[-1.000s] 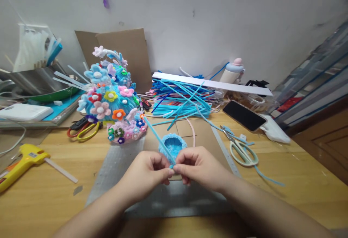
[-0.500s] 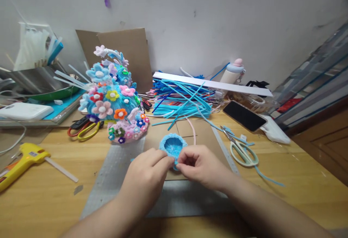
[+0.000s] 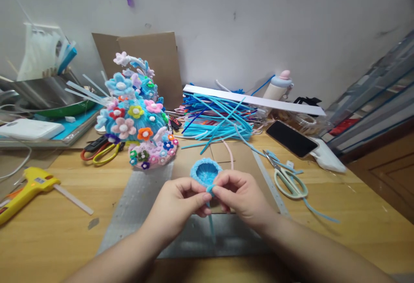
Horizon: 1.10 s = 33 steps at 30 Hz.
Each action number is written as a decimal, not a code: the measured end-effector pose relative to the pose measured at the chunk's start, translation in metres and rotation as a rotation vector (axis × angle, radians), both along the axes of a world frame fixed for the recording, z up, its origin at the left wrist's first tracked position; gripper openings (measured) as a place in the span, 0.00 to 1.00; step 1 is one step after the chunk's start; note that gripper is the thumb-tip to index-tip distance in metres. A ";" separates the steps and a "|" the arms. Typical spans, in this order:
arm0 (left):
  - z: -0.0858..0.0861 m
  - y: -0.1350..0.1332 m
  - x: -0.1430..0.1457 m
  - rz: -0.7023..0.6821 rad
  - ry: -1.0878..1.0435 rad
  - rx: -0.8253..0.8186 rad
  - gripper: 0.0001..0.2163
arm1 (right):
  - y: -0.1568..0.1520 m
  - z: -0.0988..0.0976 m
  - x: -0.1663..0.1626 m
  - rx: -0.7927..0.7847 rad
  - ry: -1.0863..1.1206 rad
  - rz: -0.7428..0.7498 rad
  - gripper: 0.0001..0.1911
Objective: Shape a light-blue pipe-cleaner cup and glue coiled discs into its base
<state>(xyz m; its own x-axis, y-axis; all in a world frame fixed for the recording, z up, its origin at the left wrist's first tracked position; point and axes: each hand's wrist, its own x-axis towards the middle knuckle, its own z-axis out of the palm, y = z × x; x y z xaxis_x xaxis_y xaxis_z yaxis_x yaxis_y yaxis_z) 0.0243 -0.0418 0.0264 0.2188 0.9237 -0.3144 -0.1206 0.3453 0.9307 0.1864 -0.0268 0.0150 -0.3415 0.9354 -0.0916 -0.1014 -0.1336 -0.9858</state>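
A small light-blue fuzzy cup [image 3: 205, 172] woven of pipe cleaner sits between my fingertips, over a brown cardboard sheet [image 3: 226, 156]. My left hand [image 3: 179, 205] pinches its near rim with thumb and forefinger. My right hand [image 3: 241, 197] is closed on the same rim from the right. A loose blue pipe cleaner tail [image 3: 211, 227] hangs down from the pinch toward me, over the grey mat [image 3: 136, 201].
A pipe-cleaner flower ornament [image 3: 136, 115] stands at left, with red and yellow scissors [image 3: 103, 151] beside it. A heap of blue pipe cleaners [image 3: 216, 121] lies behind. White-handled scissors [image 3: 287, 179], a metal ruler [image 3: 268, 179] and a phone [image 3: 291, 137] are at right, a yellow glue gun [image 3: 29, 186] at left.
The long blue pipe cleaner that stuck up to the left a second ago has been pulled through; its tail now hangs down toward me. Both hands stayed pinched at the cup's rim.
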 end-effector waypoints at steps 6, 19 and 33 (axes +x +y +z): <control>-0.008 0.001 0.001 0.015 -0.165 -0.034 0.13 | -0.006 -0.009 -0.006 0.119 0.114 -0.070 0.12; -0.015 0.007 0.000 0.114 -0.583 -0.166 0.09 | -0.011 -0.027 -0.014 0.340 0.187 -0.005 0.10; -0.020 0.000 0.005 0.055 -0.356 -0.045 0.10 | -0.009 -0.015 -0.011 0.249 0.204 -0.192 0.02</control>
